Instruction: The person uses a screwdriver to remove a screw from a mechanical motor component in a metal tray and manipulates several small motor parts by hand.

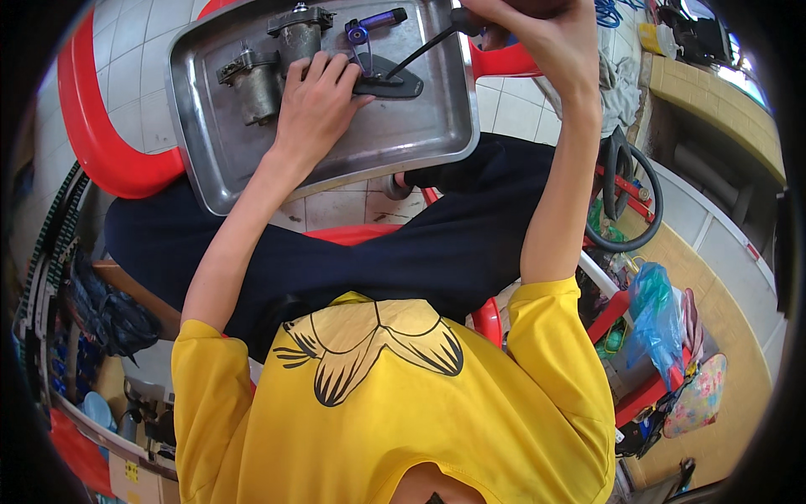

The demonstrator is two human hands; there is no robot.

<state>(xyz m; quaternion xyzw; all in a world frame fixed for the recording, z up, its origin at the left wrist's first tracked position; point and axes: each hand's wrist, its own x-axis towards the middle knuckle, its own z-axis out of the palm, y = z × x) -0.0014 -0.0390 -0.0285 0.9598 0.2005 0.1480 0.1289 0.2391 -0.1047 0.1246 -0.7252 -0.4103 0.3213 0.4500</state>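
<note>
A black, flat, pointed part (407, 87) lies in a shallow metal tray (403, 139). My left hand (321, 101) grips its left end, thumb on the near side and fingers on the far side. My right hand (546, 29), partly cut off by the top edge, is closed on the black handle of a screwdriver (426, 49). Its shaft slants down to the left, and the tip meets the part near its middle. Left of my left hand stands a grey metal cylinder with a flange (256, 88); a similar cylinder (300, 35) sits just beyond my fingers.
A small purple and black device (374, 25) lies in the tray behind the flat part. The tray rests on a red plastic chair (109, 160) in front of my knees. On the right are a black hose loop (625, 239) and a blue plastic bag (655, 311).
</note>
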